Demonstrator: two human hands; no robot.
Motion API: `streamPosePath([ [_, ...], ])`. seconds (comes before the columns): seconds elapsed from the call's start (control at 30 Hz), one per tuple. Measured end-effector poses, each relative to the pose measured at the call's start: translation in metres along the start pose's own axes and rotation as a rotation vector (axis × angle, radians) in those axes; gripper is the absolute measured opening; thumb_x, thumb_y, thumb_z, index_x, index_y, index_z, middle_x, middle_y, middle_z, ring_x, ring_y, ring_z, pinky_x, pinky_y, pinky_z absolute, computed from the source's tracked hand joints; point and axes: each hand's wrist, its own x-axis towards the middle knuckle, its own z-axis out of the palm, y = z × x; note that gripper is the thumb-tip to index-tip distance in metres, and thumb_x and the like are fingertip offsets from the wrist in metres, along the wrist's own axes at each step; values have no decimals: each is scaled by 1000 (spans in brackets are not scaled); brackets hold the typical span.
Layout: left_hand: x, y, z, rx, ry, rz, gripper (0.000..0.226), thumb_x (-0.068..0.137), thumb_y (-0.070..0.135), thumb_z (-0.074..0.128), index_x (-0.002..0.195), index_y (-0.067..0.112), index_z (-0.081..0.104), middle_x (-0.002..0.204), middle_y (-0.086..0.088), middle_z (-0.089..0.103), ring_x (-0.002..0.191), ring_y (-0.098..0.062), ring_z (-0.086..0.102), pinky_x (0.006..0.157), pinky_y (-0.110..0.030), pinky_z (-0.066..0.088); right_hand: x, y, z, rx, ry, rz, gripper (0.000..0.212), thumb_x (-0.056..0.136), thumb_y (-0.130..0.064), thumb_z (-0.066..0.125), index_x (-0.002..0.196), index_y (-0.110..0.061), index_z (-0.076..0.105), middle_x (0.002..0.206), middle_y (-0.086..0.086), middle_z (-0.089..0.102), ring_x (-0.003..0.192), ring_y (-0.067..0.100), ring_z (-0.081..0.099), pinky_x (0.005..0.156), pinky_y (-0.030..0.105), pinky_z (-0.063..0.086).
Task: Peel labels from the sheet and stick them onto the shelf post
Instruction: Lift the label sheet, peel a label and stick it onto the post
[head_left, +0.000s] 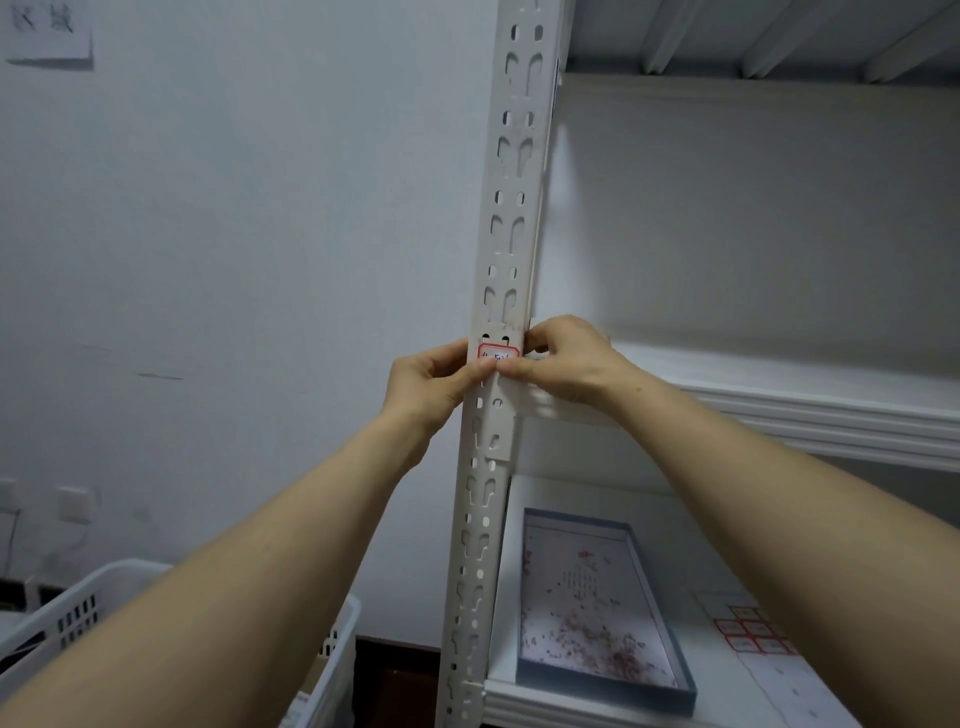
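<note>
**Label placement on shelf post: scene contents**

Setting: a room corner with a plain white wall (234, 234) and a white metal shelving unit standing against it.

1. Basket (104, 577). White plastic with slotted sides, well below the left hand (434, 382) and nearest the viewer, under the left forearm.
2. Tray (670, 613). Shallow, grey-blue rim and pale floor scattered with small reddish paper scraps. It lies on the lower shelf (571, 493), below the right hand (569, 364) and between the two forearms.
3. Label sheet (750, 631). Flat on the same shelf, just right of the tray and partly covered by the right forearm. A cluster of red-bordered labels shows on it.
4. Shelf post (511, 171). White, perforated with keyhole slots, running upright between the two hands.
5. Left hand. Fingers curled against the post's left edge, thumb (480, 370) laid across the post's front at the lower edge of the label (498, 354).
6. Right hand. Fingers wrapped round the post's right edge, thumb (514, 370) pressed on the front, its tip touching the left thumb's.
7. Label. Red border, blue handwriting too small to read. It sits on the post's front face, directly above both thumbs and between the two hands.
8. Upper shelf board (779, 395). It runs off to the right behind the right hand.
9. Wall sockets (75, 503). Two white plates, low and far left of the left hand.
10. Paper notice (49, 36). Fixed to the wall high above and left of the left hand, printed in dark characters.
</note>
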Motion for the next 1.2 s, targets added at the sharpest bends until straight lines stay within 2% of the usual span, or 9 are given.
streamPosePath([
  [0.2, 1, -1, 1, 63, 32, 31, 18, 86, 16, 67, 104, 16, 71, 85, 12, 72, 83, -5, 70, 88, -26, 54, 4, 1, 1, 65, 5, 14, 42, 84, -45, 63, 96, -5, 71, 94, 12, 71, 92, 26, 62, 92, 46, 46],
  [0.27, -1, 2, 1, 65, 13, 33, 12, 87, 16, 66, 96, 21, 72, 79, 16, 73, 77, -1, 69, 87, -25, 54, 1, -1, -1, 110, 0, 9, 42, 84, -41, 64, 89, 0, 70, 82, 15, 68, 76, 24, 59, 76, 30, 49],
  [0.33, -2, 5, 2, 53, 9, 31, 10, 87, 17, 66, 84, 26, 71, 73, 15, 73, 74, 1, 69, 87, -26, 54, -3, -5, -5, 143, -2, 31, 44, 85, -40, 63, 78, 4, 66, 59, 11, 51, 58, 18, 42, 51, 20, 34],
  [0.37, -1, 5, 3, 58, 22, 38, 11, 86, 19, 67, 80, 27, 71, 72, 15, 73, 74, 0, 69, 87, -27, 54, -3, -5, -5, 134, 6, 41, 47, 86, -42, 62, 76, 5, 65, 56, 7, 42, 56, 17, 36, 49, 22, 30],
  [0.5, 1, 2, 7, 109, 86, 96, 16, 87, 21, 67, 74, 29, 72, 69, 15, 72, 74, -3, 69, 87, -32, 55, 0, -8, 3, 71, 57, 72, 48, 87, -43, 57, 58, -7, 49, 54, 1, 37, 57, 20, 36, 52, 31, 27],
  [0.67, -1, 4, 4, 47, 63, 57, 11, 88, 20, 65, 81, 25, 71, 65, 18, 71, 66, 4, 67, 79, -21, 56, -1, -11, 2, 77, 75, 102, 43, 86, -46, 54, 57, -15, 48, 55, -2, 42, 57, 17, 40, 55, 32, 29],
  [0.83, -1, 5, 4, 18, 47, 34, 12, 90, 16, 62, 83, 22, 70, 66, 15, 71, 65, 2, 67, 73, -16, 56, 2, -8, 8, 21, 110, 100, 41, 86, -52, 52, 79, -13, 64, 72, 0, 57, 79, 23, 53, 75, 35, 39],
  [1.03, -2, 0, -3, 40, -25, 44, 16, 83, 14, 70, 96, 24, 71, 82, 15, 74, 83, -3, 70, 80, -18, 55, 3, 3, 4, 35, 31, -15, 45, 77, -48, 68, 92, -6, 71, 89, 10, 70, 85, 24, 62, 80, 42, 51],
  [1.2, -2, 4, -2, -2, -19, 5, 15, 82, 13, 71, 95, 19, 72, 84, 9, 75, 82, -6, 71, 81, -21, 56, 4, 4, -1, 140, -4, -43, 45, 80, -39, 70, 97, 2, 70, 98, 21, 69, 89, 31, 63, 79, 38, 49],
])
